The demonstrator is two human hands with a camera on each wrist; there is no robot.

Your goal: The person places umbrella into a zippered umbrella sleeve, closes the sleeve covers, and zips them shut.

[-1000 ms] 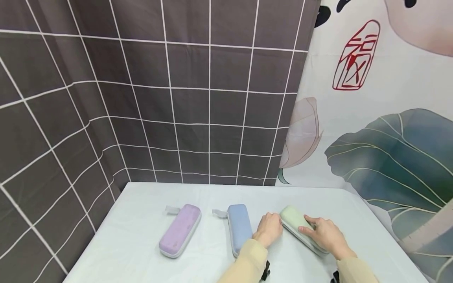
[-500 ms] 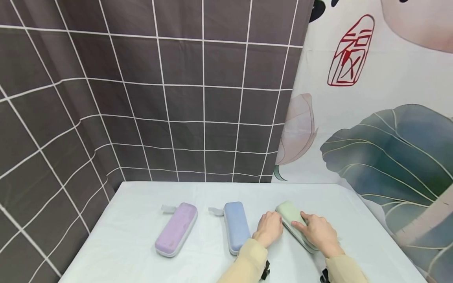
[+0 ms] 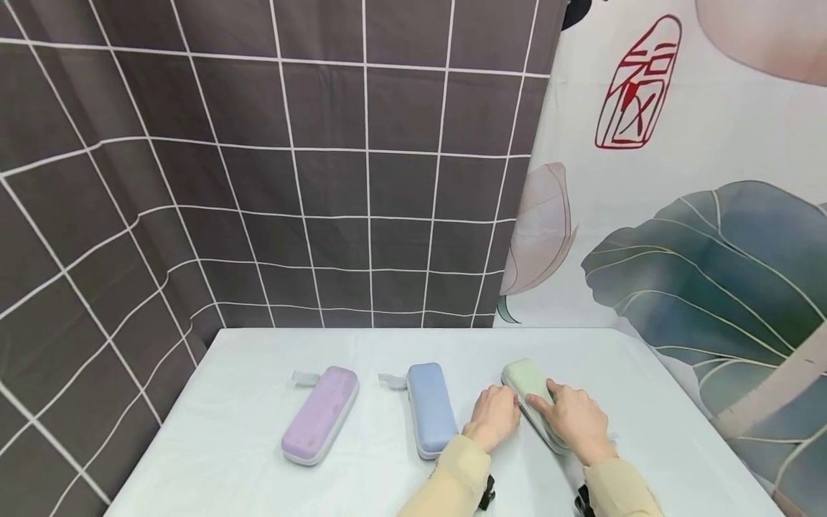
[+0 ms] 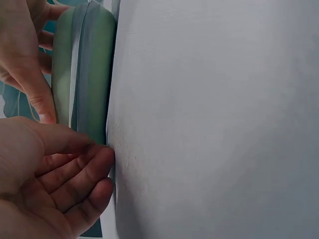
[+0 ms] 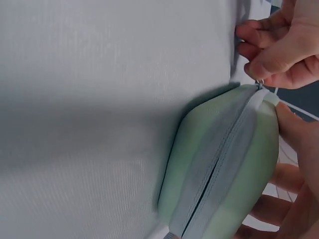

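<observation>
A light green zippered case (image 3: 525,375) with grey zipper tape lies slanted on the right side of the white table. My left hand (image 3: 496,416) is at its far left end, where thumb and forefinger pinch the small zipper pull (image 5: 259,82); the other fingers curl loosely. My right hand (image 3: 577,418) grips the case from the top and right, thumb across the upper face and fingers spread along the far side. In the right wrist view a dark line runs between the zipper tapes (image 5: 227,164) toward the near end. The fingertips mostly hide the pull.
A blue case (image 3: 431,409) with a grey loop strap (image 3: 392,381) lies just left of my left forearm. Farther left is a purple case (image 3: 321,416), also strapped. A dark gridded curtain (image 3: 323,179) hangs behind the white table (image 3: 213,431).
The near end of the green case has swung left, the right hand moving left with it. My left hand stays at the far end of the case. The head view has shifted slightly.
</observation>
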